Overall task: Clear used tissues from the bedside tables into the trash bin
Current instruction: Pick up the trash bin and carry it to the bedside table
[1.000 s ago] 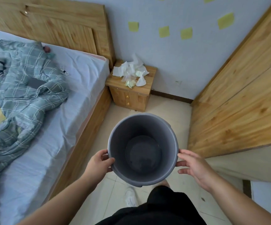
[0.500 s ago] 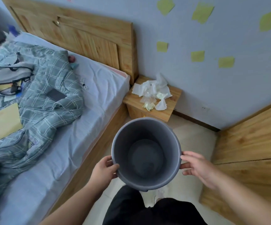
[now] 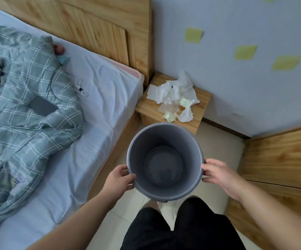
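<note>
Used tissues (image 3: pixel 173 95) are piled on the top of the wooden bedside table (image 3: pixel 203 98), at 12 o'clock from the trash bin (image 3: pixel 165 160); the pile consists of crumpled white sheets with a few pale yellow pieces at its near edge. The grey trash bin is held upright off the tiled floor (image 3: pixel 220 141), its mouth facing the camera and its interior bare. The left hand (image 3: pixel 120 180) is pressed against the bin wall at 9 o'clock, thumb hooked over the rim and fingers curled on the outside. The right hand (image 3: pixel 218 175) is applied at 3 o'clock, fingers wrapped against the outer wall. The bed (image 3: pixel 106 91) is located at 9 o'clock from the table, its headboard (image 3: pixel 95 27) set against the wall, with a plaid quilt (image 3: pixel 30 105) lying rumpled on the sheet. Yellow sticky notes (image 3: pixel 245 52) are fixed to the wall at 1 o'clock.
</note>
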